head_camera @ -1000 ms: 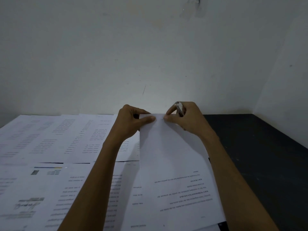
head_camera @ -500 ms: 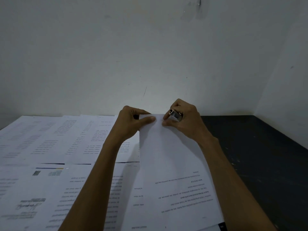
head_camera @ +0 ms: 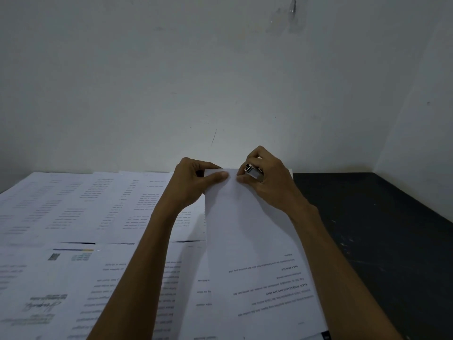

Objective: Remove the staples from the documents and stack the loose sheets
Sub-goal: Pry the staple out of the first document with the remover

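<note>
Item: white printed paper document [head_camera: 250,241], far edge raised off the dark table [head_camera: 380,229], near end lying flat. Left hand [head_camera: 193,185], grip pinched on that edge, likely to steady it. Right hand [head_camera: 269,182], grip closed round a small silver metal tool [head_camera: 253,172] at the same edge, presumably by the staple. Loose white printed sheets [head_camera: 73,212] spread leftward.

**Roll of the right hand [head_camera: 272,184], metal tool [head_camera: 254,173] tipped down**

Knuckles now humped up high. A second ago they sat lower, with the back of the hand flatter. The metal tool in its fingers stood nearly upright above the fingertips then. It now lies slantwise and lower, its shiny end just over the far edge of the document [head_camera: 245,229]. The right fingertips have crept slightly nearer the thumb [head_camera: 220,176] of the left hand [head_camera: 192,186], so the gap is narrower.
</note>
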